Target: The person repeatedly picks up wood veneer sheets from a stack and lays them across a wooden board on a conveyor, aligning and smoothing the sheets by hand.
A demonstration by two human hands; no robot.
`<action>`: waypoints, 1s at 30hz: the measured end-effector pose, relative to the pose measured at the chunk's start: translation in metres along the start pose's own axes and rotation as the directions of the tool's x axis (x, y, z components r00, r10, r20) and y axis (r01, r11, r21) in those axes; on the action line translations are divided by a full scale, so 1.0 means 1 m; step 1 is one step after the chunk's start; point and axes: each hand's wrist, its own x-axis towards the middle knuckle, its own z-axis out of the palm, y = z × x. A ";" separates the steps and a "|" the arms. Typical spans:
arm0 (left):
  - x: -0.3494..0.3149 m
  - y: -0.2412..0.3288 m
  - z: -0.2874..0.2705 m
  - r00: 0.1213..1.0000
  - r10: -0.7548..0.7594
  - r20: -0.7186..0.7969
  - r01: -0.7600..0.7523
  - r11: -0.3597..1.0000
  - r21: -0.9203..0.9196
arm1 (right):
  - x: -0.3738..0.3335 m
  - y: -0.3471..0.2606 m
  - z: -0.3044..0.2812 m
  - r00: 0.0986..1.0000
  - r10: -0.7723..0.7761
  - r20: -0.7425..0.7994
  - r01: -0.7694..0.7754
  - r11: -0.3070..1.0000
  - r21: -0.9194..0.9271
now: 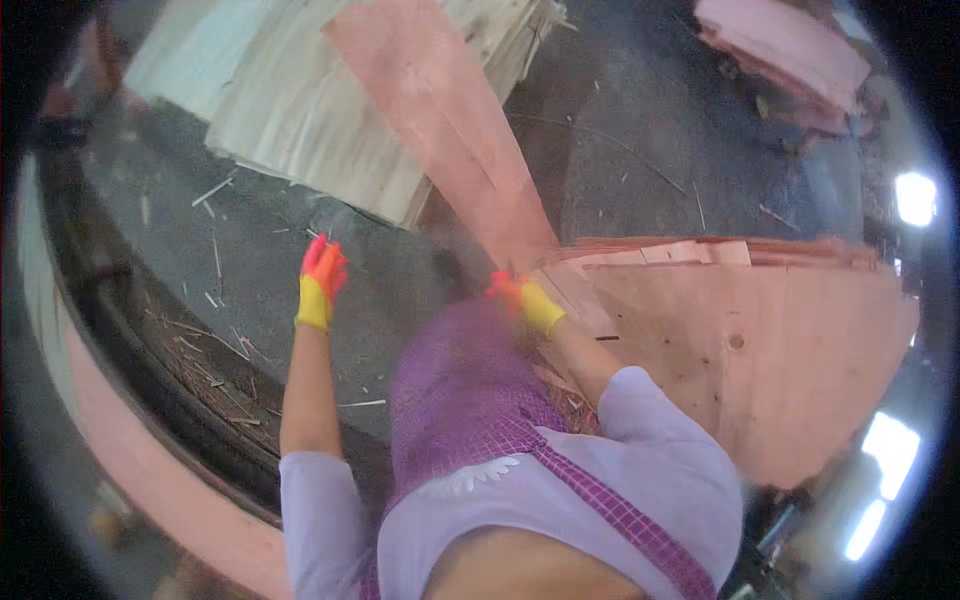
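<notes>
My left hand (pixel 322 270) wears an orange and yellow glove and hovers over the grey floor, holding nothing, its fingers slightly apart. My right hand (pixel 515 295), gloved the same way, grips the near end of a long pinkish veneer sheet (pixel 440 120) that slants up toward the top of the view. That sheet passes over a pale veneer stack (pixel 290 100). To the right lies a stack of pinkish veneer sheets (pixel 760 350), right beside my right hand. The image is blurred with motion.
Another pink veneer pile (pixel 790 50) sits at the top right. Wood splinters (pixel 215 340) litter the grey floor (pixel 640 150). A dark curved machine edge (pixel 130 330) with a pink band runs along the left. Bright lights (pixel 915 195) glare on the right.
</notes>
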 end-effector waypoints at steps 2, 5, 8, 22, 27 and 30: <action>0.068 0.032 0.034 0.999 0.028 0.032 -0.027 0.998 -0.056 | 0.008 -0.011 -0.016 0.999 -0.015 -0.032 0.020 0.988 0.151; 0.144 0.087 0.102 0.998 0.038 0.050 -0.035 0.997 -0.065 | -0.022 -0.036 -0.031 0.980 0.140 -0.143 -0.120 0.982 0.146; 0.220 0.120 0.134 0.995 0.080 0.063 -0.078 0.996 -0.035 | -0.047 -0.053 -0.041 0.980 0.165 -0.113 -0.149 0.980 0.133; 0.315 0.190 0.186 0.729 0.636 -0.254 -0.533 0.760 0.373 | 0.099 -0.281 -0.008 0.962 -0.268 -0.062 0.264 0.963 -0.057; 0.297 0.269 0.194 0.382 0.912 0.148 -0.414 0.025 0.910 | 0.216 -0.449 0.021 0.755 -0.655 0.032 0.649 0.738 -0.185; 0.318 0.296 0.221 0.475 0.822 0.314 -0.397 -0.118 0.910 | 0.294 -0.504 0.036 0.698 -0.716 -0.014 0.705 0.690 -0.163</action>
